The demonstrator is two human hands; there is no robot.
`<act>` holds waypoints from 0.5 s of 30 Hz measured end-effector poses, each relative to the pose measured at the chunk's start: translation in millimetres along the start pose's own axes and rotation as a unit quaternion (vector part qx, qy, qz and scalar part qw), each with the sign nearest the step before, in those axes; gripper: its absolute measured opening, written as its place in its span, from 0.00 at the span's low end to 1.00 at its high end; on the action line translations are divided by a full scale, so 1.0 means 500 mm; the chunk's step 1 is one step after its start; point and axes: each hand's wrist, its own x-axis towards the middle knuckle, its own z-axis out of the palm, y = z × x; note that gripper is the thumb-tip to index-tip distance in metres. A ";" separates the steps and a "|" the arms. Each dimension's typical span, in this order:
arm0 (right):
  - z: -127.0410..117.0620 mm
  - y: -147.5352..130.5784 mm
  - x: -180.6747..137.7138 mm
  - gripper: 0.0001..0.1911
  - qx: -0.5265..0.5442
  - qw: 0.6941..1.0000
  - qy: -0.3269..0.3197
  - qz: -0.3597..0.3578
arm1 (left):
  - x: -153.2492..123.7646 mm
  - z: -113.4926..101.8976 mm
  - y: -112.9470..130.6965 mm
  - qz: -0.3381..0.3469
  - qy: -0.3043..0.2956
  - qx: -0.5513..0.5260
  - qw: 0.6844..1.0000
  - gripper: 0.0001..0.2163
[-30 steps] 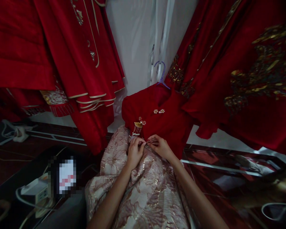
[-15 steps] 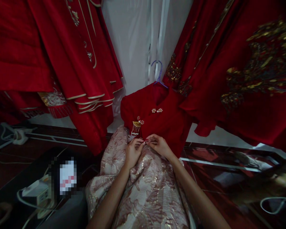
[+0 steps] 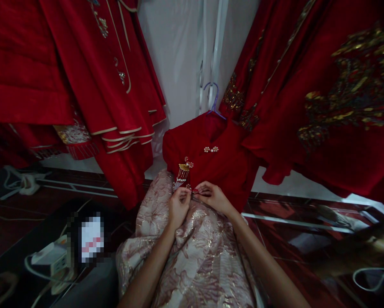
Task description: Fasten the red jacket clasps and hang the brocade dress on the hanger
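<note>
A red jacket (image 3: 230,175) on a purple hanger (image 3: 214,102) lies spread in front of me, its lower part near my lap. My left hand (image 3: 179,207) pinches the left end of a small beaded fastener (image 3: 193,191) on the jacket. The right end is between the fingertips of my right hand (image 3: 215,199), which is closed in a pinch too. My fingers partly hide this fastener. Higher on the chest sits a pearl fastener (image 3: 211,149). A gold fan-shaped tassel ornament (image 3: 183,171) hangs just above my left fingers. Shiny pink brocade (image 3: 208,265) covers my lap.
Red garments with pale piping (image 3: 115,107) hang at left, and gold-embroidered red garments (image 3: 355,85) at right. At lower left are a white power strip (image 3: 55,256) with cables and a blurred-out screen (image 3: 92,239). A metal rail (image 3: 294,221) runs low on the right.
My left fingertips have moved slightly left, apart from the right ones, and more of the beaded fastener shows between them. The whole view has shifted a little.
</note>
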 end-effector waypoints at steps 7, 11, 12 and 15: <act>-0.008 -0.020 -0.004 0.13 -0.029 0.999 0.005 -0.024 | -0.004 -0.006 0.034 0.016 -0.121 -0.070 0.990 0.05; -0.038 -0.061 -0.011 0.11 -0.051 0.998 0.015 -0.025 | 0.054 -0.002 0.061 -0.043 -0.093 -0.175 0.979 0.07; -0.047 -0.073 -0.014 0.10 -0.052 0.998 0.015 -0.027 | 0.077 0.001 0.067 -0.063 -0.065 -0.195 0.977 0.08; -0.071 -0.104 -0.022 0.10 -0.055 0.997 -0.008 -0.046 | 0.142 0.011 0.082 -0.105 -0.016 -0.224 0.969 0.12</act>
